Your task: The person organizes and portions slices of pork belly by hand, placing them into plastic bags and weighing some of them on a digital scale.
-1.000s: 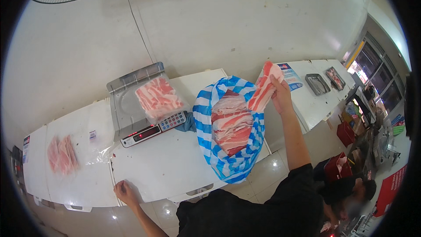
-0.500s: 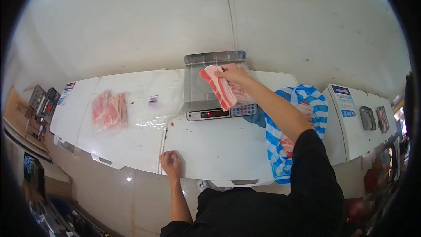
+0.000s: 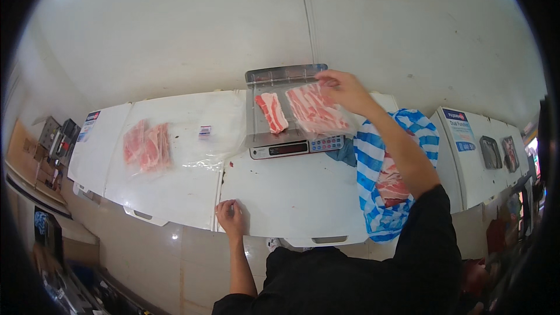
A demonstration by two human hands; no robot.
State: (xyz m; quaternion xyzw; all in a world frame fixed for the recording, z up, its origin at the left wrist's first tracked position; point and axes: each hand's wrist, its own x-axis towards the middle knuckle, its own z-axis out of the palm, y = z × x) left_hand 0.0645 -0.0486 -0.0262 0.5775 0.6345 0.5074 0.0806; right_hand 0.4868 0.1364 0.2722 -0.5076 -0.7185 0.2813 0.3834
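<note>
Table (image 3: 175,192), white and built of several cutting-board panels set edge to edge, runs across the whole view below a pale wall, and everything in play lies on it. Toward its right end a blue-and-white striped bag (image 3: 373,169) sags open, with more red-and-white meat showing inside, just beside the person's right forearm. At the middle stands a digital scale (image 3: 280,134), its steel platter toward the wall and its display and keypad facing the person. On the platter lie two lots of sliced streaky pork: a narrow strip (image 3: 272,112) on the left half and a broader slab of slices (image 3: 315,111) on the right half, both with their long axes running from the wall toward the person, leaning a little to the right. Further left on the table a clear plastic sheet carries a third portion of pork (image 3: 146,147), with a small printed label (image 3: 204,132) lying between it and the scale. Right hand (image 3: 344,88) reaches over the far right corner of the platter, its grip closed on the far end of the broader slab, so the meat stretches from the fingers back toward the person. Left hand (image 3: 231,216) rests flat, fingers spread and holding nothing, on the near edge of the table, well apart from the scale; the right hand is plainly the nearer one to the meat.
</note>
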